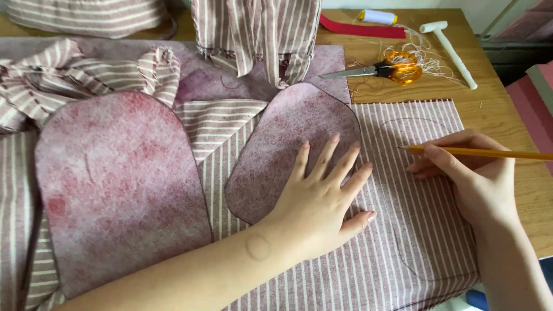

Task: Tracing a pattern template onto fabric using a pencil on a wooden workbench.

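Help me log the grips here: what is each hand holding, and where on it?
The right hand pinches a yellow pencil near its tip end. The left hand grips nothing; it lies flat, pressing the rounded pink pattern piece onto the striped fabric.

Wooden desk [507,109] carries striped fabric [415,230], orange-handled scissors [386,69], white mallet [452,49], thread spool [378,16], red strip [360,29], loose threads [429,63].
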